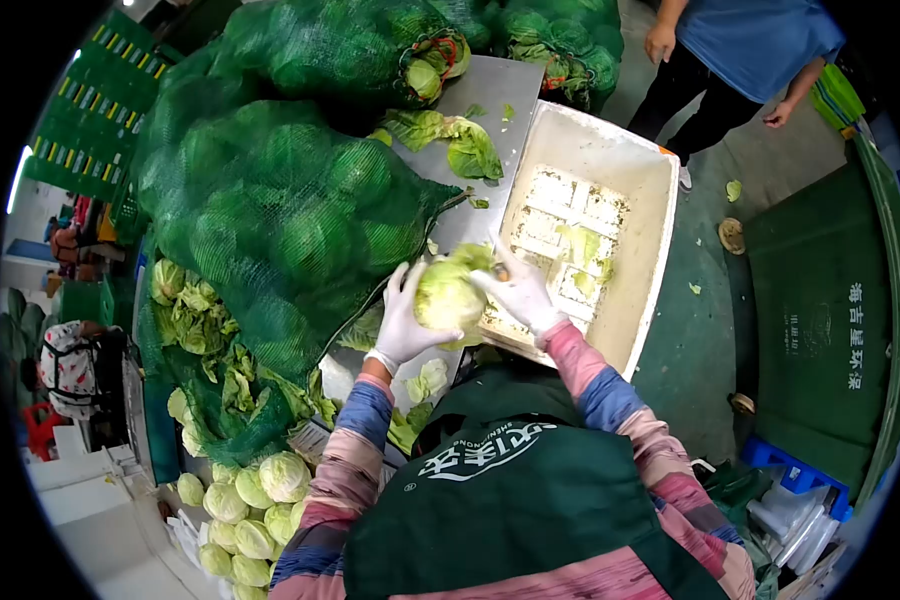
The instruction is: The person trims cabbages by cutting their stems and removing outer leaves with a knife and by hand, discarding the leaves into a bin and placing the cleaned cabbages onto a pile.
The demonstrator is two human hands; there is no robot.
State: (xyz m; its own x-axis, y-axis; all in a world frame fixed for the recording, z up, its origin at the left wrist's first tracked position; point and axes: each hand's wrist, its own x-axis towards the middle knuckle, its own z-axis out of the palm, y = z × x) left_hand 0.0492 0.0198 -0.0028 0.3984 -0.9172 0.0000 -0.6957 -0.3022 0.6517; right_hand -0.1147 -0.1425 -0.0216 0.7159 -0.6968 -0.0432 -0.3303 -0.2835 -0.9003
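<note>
My left hand (406,322), in a white glove, is wrapped around the near left side of a pale green cabbage (448,296). On the cabbage's right side is my right hand (522,296), also gloved, with its fingers curled. A small orange-brown piece shows between those fingers, like part of a handle, but I cannot make out what it belongs to. The cabbage is held up at the left edge of a white foam box (653,235). Loose leaves (582,245) lie in the box, which has a dirt-speckled bottom.
Green net sacks of cabbages (280,205) fill the left side of the metal table (505,90). Bare cabbages (255,500) are piled at the lower left. A green bin (820,310) stands right. Another person in a blue shirt (755,40) stands beyond the box.
</note>
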